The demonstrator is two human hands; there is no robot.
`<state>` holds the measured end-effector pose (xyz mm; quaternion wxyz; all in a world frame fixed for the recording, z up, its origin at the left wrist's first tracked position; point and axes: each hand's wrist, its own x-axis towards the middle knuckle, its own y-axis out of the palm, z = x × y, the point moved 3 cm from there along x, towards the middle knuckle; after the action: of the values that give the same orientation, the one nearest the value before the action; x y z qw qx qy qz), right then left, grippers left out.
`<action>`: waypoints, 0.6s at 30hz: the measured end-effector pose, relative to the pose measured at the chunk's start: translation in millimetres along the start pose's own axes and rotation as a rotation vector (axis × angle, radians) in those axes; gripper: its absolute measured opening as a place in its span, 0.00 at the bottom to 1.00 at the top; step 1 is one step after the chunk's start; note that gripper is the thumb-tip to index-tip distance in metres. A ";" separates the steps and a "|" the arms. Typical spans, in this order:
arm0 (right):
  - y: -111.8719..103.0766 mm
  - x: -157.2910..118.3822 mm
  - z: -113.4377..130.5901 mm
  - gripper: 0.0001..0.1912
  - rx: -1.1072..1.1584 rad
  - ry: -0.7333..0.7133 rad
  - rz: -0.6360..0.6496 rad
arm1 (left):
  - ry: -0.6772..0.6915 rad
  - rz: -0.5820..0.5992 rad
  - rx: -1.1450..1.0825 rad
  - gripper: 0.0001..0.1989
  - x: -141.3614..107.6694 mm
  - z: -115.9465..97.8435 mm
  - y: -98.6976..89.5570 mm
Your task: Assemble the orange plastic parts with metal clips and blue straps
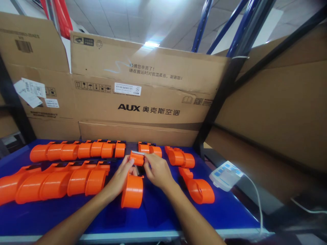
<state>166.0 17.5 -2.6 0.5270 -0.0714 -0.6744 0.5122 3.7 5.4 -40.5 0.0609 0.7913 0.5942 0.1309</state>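
An orange plastic part with a wide round ring (134, 191) hangs from my left hand (124, 172), whose fingers are closed around its narrower upper end (138, 160). Along the top edge of that end lies a thin silvery strip (137, 152). My right hand (157, 170) is closed in a pinch at the strip's right end, against the orange part. The right fingertips are partly hidden, so the exact grip there is unclear. Just right of my right hand, a similar orange part (201, 191) lies on the blue table surface (158, 217).
Two rows of orange ringed parts, a back row (68, 151) and a front row (53, 183), stand at the left. More orange parts (181, 158) lie at the back right. A translucent box with a white cable (226, 175) sits near the right edge. Cardboard (143, 120) walls the back.
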 end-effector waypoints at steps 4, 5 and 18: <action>1.7 2.1 -4.4 0.16 -0.047 0.050 0.159 | -0.086 -0.113 -0.110 0.26 0.6 -6.6 -3.6; 2.7 1.6 -5.0 0.17 -0.068 0.061 0.221 | -0.118 -0.132 -0.137 0.27 0.4 -8.1 -4.6; 18.1 -4.8 -8.9 0.14 -0.196 0.124 0.530 | -0.100 -0.174 -0.167 0.26 -1.0 -14.1 -6.0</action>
<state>167.1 28.3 -20.3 0.4055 -0.3269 -0.6450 0.5593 -6.1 5.3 -28.6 0.1671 0.7346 0.6437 0.1346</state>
